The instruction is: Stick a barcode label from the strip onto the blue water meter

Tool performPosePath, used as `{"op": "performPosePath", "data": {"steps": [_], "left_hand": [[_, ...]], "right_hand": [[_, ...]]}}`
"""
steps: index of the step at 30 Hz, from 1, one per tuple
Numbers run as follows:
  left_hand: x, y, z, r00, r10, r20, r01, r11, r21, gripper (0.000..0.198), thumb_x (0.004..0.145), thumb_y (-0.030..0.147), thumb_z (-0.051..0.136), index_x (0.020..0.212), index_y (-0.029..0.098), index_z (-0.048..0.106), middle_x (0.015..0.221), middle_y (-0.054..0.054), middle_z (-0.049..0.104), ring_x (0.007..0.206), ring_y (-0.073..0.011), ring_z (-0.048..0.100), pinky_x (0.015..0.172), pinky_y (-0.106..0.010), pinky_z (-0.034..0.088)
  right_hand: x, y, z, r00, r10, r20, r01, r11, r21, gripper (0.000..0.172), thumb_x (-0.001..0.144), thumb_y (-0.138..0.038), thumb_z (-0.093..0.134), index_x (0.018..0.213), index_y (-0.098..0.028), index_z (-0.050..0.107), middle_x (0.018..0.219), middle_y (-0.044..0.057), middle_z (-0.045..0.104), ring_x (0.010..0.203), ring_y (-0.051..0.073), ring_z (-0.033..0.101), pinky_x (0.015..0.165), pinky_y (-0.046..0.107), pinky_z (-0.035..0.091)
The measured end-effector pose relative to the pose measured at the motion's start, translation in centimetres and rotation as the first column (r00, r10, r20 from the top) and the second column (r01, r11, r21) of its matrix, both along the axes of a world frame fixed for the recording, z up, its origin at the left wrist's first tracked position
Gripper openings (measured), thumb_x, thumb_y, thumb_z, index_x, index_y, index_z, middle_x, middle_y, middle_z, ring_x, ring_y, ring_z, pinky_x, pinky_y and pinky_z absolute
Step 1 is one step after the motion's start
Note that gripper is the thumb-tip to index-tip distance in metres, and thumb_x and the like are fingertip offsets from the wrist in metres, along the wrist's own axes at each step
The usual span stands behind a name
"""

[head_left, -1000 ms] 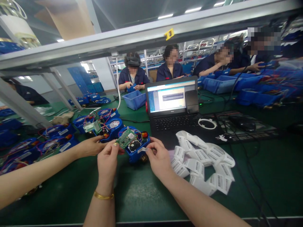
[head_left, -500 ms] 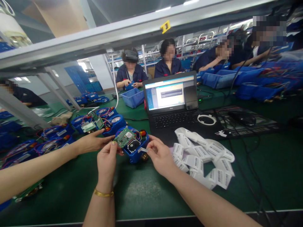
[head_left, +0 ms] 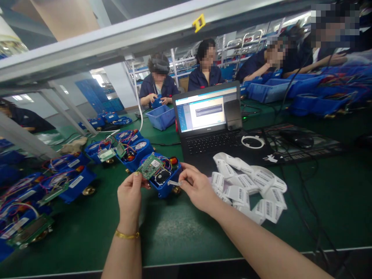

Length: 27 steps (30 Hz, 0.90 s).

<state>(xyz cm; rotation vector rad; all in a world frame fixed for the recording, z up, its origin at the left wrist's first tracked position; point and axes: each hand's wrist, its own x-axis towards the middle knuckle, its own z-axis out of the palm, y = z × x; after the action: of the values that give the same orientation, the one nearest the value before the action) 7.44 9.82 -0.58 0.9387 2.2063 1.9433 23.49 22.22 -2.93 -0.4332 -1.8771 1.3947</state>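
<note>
My left hand (head_left: 130, 197) pinches the left edge of a green circuit board (head_left: 149, 167), which lies tilted over an open blue meter housing (head_left: 165, 190). Coloured wires and a round black part show inside the housing. Between the thumb and fingers of my right hand (head_left: 200, 190) is a small white label (head_left: 174, 183), its free end over the housing's front right rim. A brass fitting sticks out below that hand's fingertips. To the right lies a curled strip of barcode labels (head_left: 245, 182). The fingers behind the board are partly hidden.
More blue housings (head_left: 80, 182) with wires and boards stand at the left. An open laptop (head_left: 207, 116) with a phone leaning on its screen stands behind the labels; a white ring (head_left: 253, 142) lies on it. Cables run down the right side. Several people work across the table beside blue bins.
Another person's arm, which reached in from the left to the housings, has gone from view. My hands keep their holds on the board and the label; the view has shifted slightly.
</note>
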Motion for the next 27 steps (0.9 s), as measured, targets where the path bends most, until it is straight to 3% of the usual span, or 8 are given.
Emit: {"op": "performPosePath", "data": {"steps": [5,17,27], "left_hand": [[-0.2,0.0,-0.3,1.000,0.007,-0.019,-0.007,1.000,-0.002,0.044,0.078,0.055,0.058,0.062,0.014,0.057,0.058,-0.005,0.057,0.054,-0.0169,0.055,0.054,-0.026,0.046],[0.0,-0.1,-0.1,0.996,0.052,-0.078,-0.051,0.999,0.003,0.046,0.080,0.056,0.058,0.060,0.014,0.054,0.056,-0.004,0.055,0.052,-0.0150,0.052,0.052,-0.024,0.042],[-0.3,-0.1,-0.6,0.997,0.041,-0.061,-0.040,0.999,0.023,0.043,0.079,0.055,0.058,0.064,0.015,0.054,0.058,-0.004,0.055,0.053,-0.0158,0.053,0.052,-0.025,0.044]], "right_hand": [[0.3,0.3,0.4,0.999,0.030,0.015,-0.030,1.000,-0.006,0.015,0.074,-0.006,0.052,0.070,-0.019,0.057,0.123,0.012,0.052,0.123,0.022,0.044,0.098,0.038,0.036],[1.0,1.1,1.0,0.994,0.104,0.030,-0.104,0.995,0.004,0.019,0.073,-0.002,0.054,0.068,-0.019,0.056,0.110,0.008,0.059,0.119,0.021,0.048,0.096,0.036,0.038],[-0.7,0.0,1.7,0.992,-0.076,0.105,0.068,0.994,0.081,0.019,0.071,-0.001,0.059,0.067,-0.019,0.060,0.112,0.008,0.056,0.113,0.022,0.051,0.094,0.037,0.042]]}}
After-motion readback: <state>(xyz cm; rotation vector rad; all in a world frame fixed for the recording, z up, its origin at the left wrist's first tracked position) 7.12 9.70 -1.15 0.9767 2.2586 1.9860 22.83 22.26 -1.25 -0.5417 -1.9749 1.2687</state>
